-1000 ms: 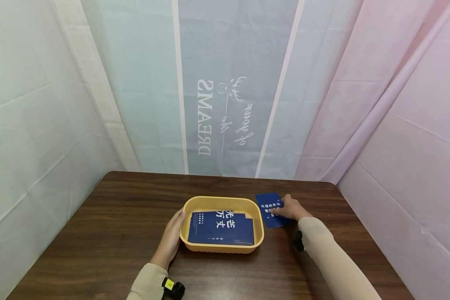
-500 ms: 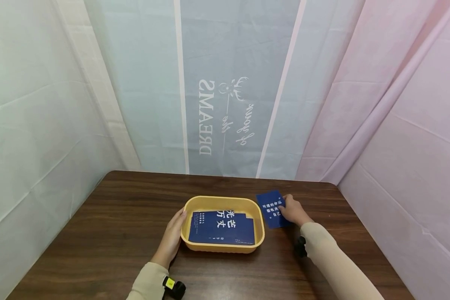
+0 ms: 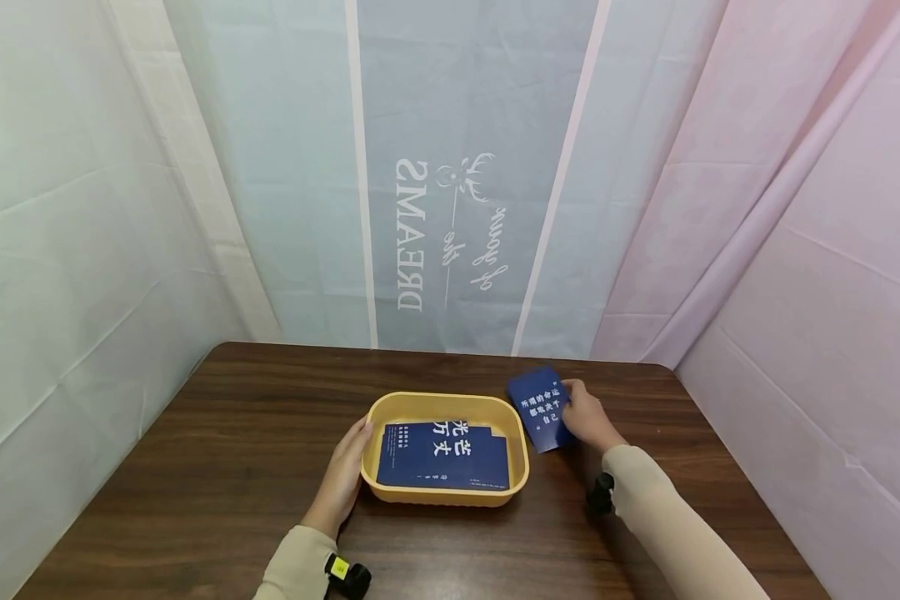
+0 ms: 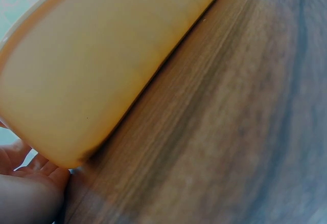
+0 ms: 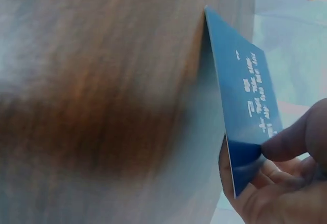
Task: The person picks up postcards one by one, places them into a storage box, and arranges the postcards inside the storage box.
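Note:
A yellow plastic basin (image 3: 444, 498) stands on the table, with blue printed cards (image 3: 420, 462) bearing white characters lying inside it. At its left end my left hand (image 3: 341, 475) grips the side; in the left wrist view the fingers (image 4: 43, 168) bend against the basin's outer wall (image 4: 87, 81). Just right of the basin, my right hand (image 3: 588, 418) pinches a blue card (image 3: 534, 400) by its right edge. In the right wrist view the thumb (image 5: 288, 139) lies on the card's printed face and fingers are behind it. The card is tilted, with its far corner near the tabletop.
The dark wood-grain table (image 3: 232, 467) extends on both sides of the basin. A cloth backdrop (image 3: 457, 250) with mirrored lettering hangs behind its far edge, and pale cloth hangs at left and right. Each wrist wears a small black camera (image 3: 356, 581).
The right hand has taken the blue card by its edge and tilted it up, shifting it slightly away from me. The left hand and the basin have stayed in place.

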### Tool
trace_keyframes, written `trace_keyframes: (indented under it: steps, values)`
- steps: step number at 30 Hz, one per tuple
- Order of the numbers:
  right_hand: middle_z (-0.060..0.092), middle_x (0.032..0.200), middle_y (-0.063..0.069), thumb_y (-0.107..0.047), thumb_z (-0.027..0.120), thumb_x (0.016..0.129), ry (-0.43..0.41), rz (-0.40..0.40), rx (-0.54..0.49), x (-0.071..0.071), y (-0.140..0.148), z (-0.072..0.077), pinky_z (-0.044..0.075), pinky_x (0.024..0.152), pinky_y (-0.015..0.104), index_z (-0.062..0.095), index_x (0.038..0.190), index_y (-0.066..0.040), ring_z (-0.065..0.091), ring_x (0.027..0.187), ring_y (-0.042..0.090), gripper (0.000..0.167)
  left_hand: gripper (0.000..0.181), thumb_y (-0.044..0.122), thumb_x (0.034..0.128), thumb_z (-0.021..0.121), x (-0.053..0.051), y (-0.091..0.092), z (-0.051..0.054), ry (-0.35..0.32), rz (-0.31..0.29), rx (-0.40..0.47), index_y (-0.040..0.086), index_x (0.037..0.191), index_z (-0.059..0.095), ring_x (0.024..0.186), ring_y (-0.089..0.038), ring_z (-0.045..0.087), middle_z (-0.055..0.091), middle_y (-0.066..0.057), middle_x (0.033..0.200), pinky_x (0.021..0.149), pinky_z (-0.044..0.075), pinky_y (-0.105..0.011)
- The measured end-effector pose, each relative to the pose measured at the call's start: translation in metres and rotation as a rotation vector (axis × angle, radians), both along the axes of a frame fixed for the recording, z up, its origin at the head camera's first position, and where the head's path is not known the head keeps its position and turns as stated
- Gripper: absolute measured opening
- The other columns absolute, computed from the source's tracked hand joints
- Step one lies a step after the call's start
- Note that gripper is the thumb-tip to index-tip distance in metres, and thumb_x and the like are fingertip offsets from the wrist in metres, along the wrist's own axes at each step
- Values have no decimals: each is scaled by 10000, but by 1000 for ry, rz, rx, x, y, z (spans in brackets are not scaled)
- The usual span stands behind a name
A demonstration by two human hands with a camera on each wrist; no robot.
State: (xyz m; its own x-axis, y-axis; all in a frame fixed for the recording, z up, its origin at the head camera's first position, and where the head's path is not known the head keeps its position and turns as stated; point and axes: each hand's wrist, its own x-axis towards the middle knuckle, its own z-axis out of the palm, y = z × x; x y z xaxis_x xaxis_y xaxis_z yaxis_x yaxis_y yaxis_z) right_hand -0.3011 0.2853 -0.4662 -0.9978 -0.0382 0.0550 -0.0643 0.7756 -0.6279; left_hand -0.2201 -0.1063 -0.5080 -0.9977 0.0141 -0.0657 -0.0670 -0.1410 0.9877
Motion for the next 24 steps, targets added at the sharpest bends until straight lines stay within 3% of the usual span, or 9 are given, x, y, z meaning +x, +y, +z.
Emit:
trace_keyframes:
  steps: [7, 13, 20, 24]
  values:
    - [508, 1326, 364, 37, 286, 982, 89, -37, -106, -4, -3, 9, 529, 852, 549, 326, 1464, 51, 583, 1120, 439, 484, 645, 386, 1094, 399, 1, 0, 0, 1, 0, -2, -25, 1565, 242, 1478, -382, 204, 229, -239, 1608, 1189, 190, -535]
    - [497, 1367, 322, 28, 300, 1003, 147, -18, -153, -5, -8, 19, 545, 833, 516, 355, 1458, 46, 594, 1117, 411, 459, 662, 404, 1090, 401, 0, 0, -2, 5, 0, 0, -25, 1566, 237, 1477, -381, 207, 229, -240, 1607, 1189, 194, -529]
    - [625, 1090, 224, -39, 369, 1015, 226, 3, -174, 0, -19, 44, 542, 678, 389, 472, 1409, -5, 629, 832, 295, 408, 660, 401, 1090, 402, 0, 0, -2, 12, -4, 4, -23, 1568, 235, 1478, -380, 204, 227, -238, 1608, 1189, 191, -529]
    - [628, 994, 165, -92, 401, 1020, 249, 41, -176, 4, -30, 61, 530, 634, 357, 532, 1364, -52, 609, 750, 254, 370, 658, 399, 1092, 399, 0, 0, -1, 14, -7, 1, -24, 1568, 232, 1479, -381, 200, 224, -240, 1608, 1189, 190, -530]
